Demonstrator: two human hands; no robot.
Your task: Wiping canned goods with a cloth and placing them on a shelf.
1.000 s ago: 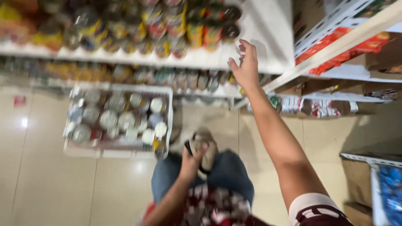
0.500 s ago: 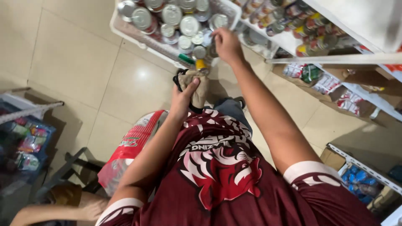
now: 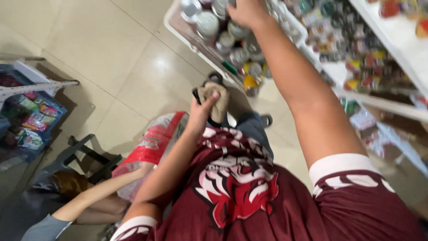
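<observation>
1. Silver-lidded round metal cans (image 3: 207,22) stand packed upright in a white wire crate (image 3: 178,27) on the floor at the foot of the shelving, lids up, so they can be taken from above.
2. Right hand (image 3: 246,11) is down on the cans in the crate, arm stretched forward; fingers run past the top edge of the view, so I cannot tell whether they grip a can or just touch.
3. Left hand (image 3: 201,110) is closed on a tan crumpled cloth (image 3: 216,100) with a black strap or handle (image 3: 213,79) beside it, held up in front of the body, away from the crate; likely kept there to leave the other arm free.
4. White shelf (image 3: 401,42) at right carries rows of small colourful jars and cans, blurred.
5. Red and clear plastic bag (image 3: 151,145) lies on the beige tiled floor (image 3: 89,53) just beside the person's legs.
6. Another person's arm in a grey sleeve (image 3: 96,196) reaches in from lower left toward the bag.
7. Blue crate with packets (image 3: 29,120) sits at far left, well apart from the cans.
</observation>
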